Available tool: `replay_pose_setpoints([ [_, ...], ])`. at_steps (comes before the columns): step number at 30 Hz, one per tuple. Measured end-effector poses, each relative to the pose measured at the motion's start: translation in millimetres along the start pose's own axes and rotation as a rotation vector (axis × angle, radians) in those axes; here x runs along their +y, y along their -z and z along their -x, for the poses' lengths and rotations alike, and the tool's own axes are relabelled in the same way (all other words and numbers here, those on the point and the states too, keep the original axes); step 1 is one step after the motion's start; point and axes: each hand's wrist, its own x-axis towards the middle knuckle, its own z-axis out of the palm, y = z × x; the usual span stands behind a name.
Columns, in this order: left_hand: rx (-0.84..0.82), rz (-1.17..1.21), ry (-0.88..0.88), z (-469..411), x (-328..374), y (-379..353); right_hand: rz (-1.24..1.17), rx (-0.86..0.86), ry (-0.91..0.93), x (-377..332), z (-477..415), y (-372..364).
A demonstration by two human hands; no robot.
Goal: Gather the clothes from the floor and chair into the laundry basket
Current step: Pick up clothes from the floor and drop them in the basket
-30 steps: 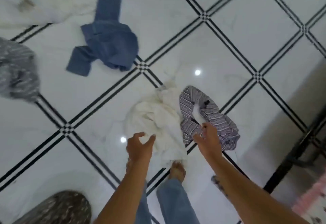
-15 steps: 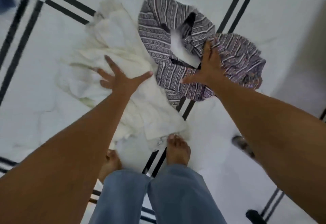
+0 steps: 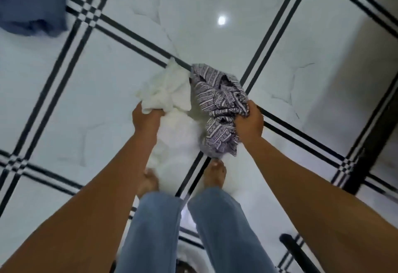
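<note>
While left fingers (image 3: 140, 111) clench white garment (image 3: 165, 92), right fingers (image 3: 251, 111) clench striped garment (image 3: 217, 104).

- One head-worn view only, looking steeply down past the person's arms.
- It sits close above the tiled floor (image 3: 129, 135), with bare feet at lower centre.
</note>
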Motion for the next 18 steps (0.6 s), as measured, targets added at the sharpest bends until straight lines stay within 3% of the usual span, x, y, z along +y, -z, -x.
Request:
replay_pose_setpoints([
  [5,0.002,0.172,0.043,99,48,97,-0.058,-0.100,0.089,-102,105,33],
  [11,0.067,0.242,0.025,228,108,229,0.060,-0.551,0.424,-256,222,58],
  [15,0.202,0.449,-0.024,321,105,329,0.208,-0.807,0.720,-343,309,56],
  [18,0.256,0.531,-0.105,397,82,394,0.225,-1.002,0.821,-381,382,53],
])
